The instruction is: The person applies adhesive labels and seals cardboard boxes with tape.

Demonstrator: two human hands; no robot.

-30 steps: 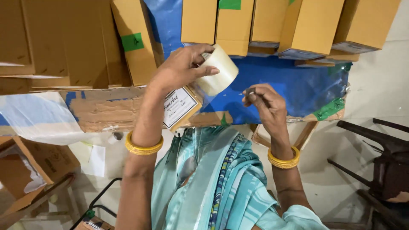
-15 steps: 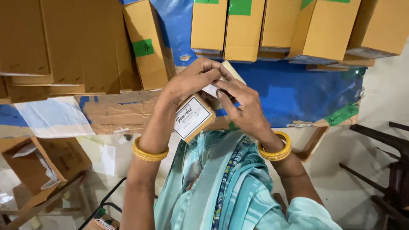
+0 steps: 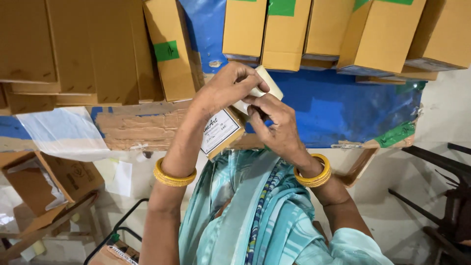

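My left hand (image 3: 225, 88) grips a roll of pale tape (image 3: 267, 83) together with a small cardboard box that has a white label (image 3: 219, 131), held in front of my chest. My right hand (image 3: 275, 122) is closed against the tape roll from below, fingertips pinching at its edge. Whether a small tool is still in the right hand is hidden. Both wrists wear yellow bangles.
Several tall cardboard boxes with green tape (image 3: 289, 32) lean along the top over a blue sheet (image 3: 333, 105). Flattened cardboard (image 3: 73, 49) lies at the left. An open carton (image 3: 46, 179) sits lower left. Dark metal frame legs (image 3: 441, 167) stand at the right.
My right hand moved from apart at the right up to the tape roll and now touches it. The left hand with roll and box shifted slightly right and closer.
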